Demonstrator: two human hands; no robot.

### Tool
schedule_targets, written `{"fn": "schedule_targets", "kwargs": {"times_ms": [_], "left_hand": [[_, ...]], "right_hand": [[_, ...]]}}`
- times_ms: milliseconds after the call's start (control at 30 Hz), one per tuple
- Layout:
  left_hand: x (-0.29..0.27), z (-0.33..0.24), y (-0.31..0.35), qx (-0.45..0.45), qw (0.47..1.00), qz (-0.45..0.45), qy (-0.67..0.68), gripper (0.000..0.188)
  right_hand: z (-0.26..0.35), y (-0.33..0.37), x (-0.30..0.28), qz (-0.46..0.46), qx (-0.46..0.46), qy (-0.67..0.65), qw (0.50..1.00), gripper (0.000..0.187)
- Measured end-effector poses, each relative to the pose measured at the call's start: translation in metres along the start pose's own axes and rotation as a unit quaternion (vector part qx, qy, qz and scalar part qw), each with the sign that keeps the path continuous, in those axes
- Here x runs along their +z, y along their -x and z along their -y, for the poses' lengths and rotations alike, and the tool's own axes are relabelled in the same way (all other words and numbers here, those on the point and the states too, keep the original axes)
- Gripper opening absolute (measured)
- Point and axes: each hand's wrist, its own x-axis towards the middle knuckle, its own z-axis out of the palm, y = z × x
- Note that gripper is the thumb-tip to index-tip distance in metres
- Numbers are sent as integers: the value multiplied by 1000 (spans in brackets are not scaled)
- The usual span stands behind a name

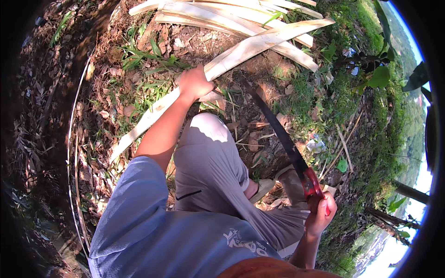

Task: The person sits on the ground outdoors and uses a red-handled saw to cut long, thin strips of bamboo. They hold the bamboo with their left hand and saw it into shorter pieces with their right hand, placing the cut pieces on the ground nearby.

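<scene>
My left hand is closed around a long, pale wooden slat, gripping it near the middle. The slat slants from beside my left upper arm to the far right, over other slats. At the lower right, my right hand is wrapped round the red handle of a machete. Its long dark blade points up and away to the left, the tip below the slat in the picture and apart from it. Whether the blade's edge has teeth is too small to tell.
Several pale slats lie piled on the ground at the far side. My bent knee is between my hands. Thin curved strips lie at the left. Grass, dry leaves and a crumpled white scrap are on the right, before a slope.
</scene>
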Motion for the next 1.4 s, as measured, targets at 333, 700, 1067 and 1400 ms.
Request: {"fn": "schedule_targets", "kwargs": {"times_ms": [333,700,1067,1400], "left_hand": [[12,2,-7,-17,1000,-10,-1,53],[9,-1,-10,-10,1000,-10,-5,50],[11,9,-9,-5,1000,-7,15,52],[4,3,-9,-6,999,22,26,50]], "right_hand": [[-17,-135,122,99,-97,-92,986,36],[-64,-234,259,74,-285,106,950,21],[-40,-149,278,24,-204,144,968,22],[-60,-202,346,-18,-224,108,968,24]]}}
